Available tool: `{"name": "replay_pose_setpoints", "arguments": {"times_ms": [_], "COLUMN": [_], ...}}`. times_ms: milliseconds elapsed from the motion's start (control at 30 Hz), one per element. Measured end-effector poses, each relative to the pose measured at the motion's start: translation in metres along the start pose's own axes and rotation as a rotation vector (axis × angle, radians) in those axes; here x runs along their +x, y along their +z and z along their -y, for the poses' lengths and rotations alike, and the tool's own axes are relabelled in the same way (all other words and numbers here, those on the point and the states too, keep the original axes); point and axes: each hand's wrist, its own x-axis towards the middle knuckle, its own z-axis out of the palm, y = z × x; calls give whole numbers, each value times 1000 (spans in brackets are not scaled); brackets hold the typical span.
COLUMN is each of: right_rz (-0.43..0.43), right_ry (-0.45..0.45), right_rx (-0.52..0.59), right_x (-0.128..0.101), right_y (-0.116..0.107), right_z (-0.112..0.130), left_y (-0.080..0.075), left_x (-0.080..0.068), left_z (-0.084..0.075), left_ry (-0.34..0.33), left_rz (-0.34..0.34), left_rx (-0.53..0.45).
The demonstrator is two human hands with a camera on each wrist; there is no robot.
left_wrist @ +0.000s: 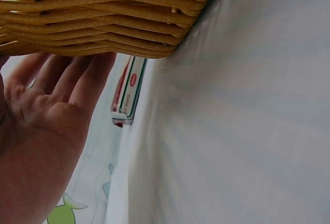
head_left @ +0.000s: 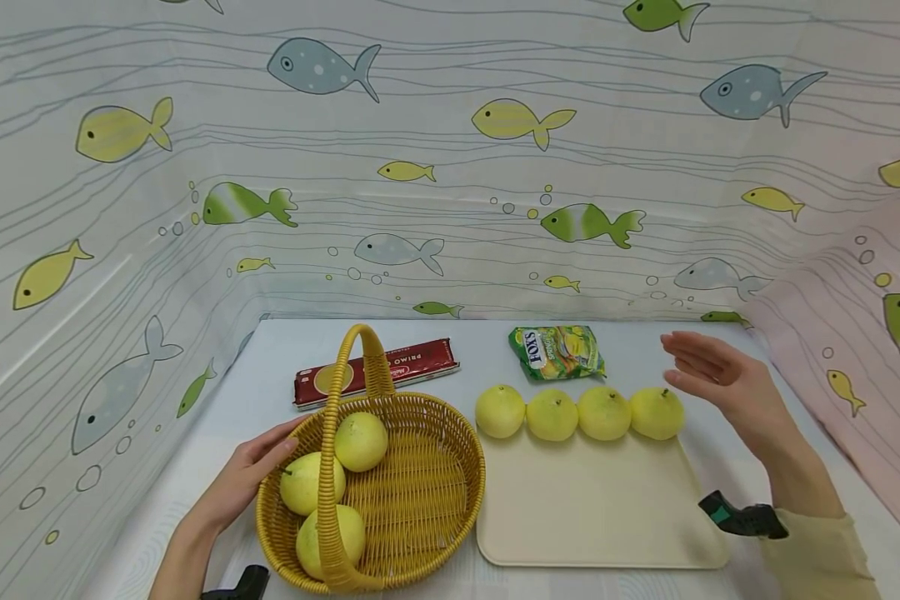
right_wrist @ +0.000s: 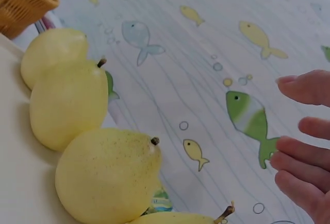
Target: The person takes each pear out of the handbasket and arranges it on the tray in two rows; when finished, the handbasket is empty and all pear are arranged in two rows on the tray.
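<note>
A yellow wicker basket [head_left: 427, 492] with an arched handle stands at the left in the head view, with 3 pale yellow pears [head_left: 362, 442] in its left half. My left hand [head_left: 242, 477] touches the basket's left side. In the left wrist view, its extended fingers [left_wrist: 92, 82] reach up to the woven wall, their tips partly hidden. A cream tray [head_left: 600, 508] lies right of the basket, with several pears [head_left: 603, 413] in a row along its far edge. My right hand [head_left: 727, 385] hovers beyond the rightmost pear, fingers extended, holding nothing.
Behind the basket lies a red biscuit packet [head_left: 420, 360], partly covered by the handle. A green Fox's sweets bag [head_left: 557, 352] lies behind the row of pears. Fish-patterned cloth walls [head_left: 450, 208] enclose the white table at the back and both sides.
</note>
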Motion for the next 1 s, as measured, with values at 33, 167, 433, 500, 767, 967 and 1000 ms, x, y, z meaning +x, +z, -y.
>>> {"name": "replay_pose_setpoints", "arguments": {"times_ms": [33,167,433,500,767,967,1000], "right_rz": [-5,-16,15,24,47,68,72], "right_ry": [-4,-42,-102,-115,-165,-187,-188], "right_rx": [14,105,199,190,180,181,178], "right_x": [0,-1,-3,-4,-7,-8,-8], "right_y": [1,8,23,27,40,46,46], "right_z": [2,10,26,29,38,40,40], "left_y": [0,0,0,0,0,0,0], "left_x": [0,0,0,1,1,1,1], "left_z": [0,0,0,0,0,0,0], "left_ry": [0,-3,-6,-9,-15,-13,-13], "left_rz": [0,-3,-1,0,1,-1,-2], "left_rx": [1,-1,0,1,-3,-6,-6]}}
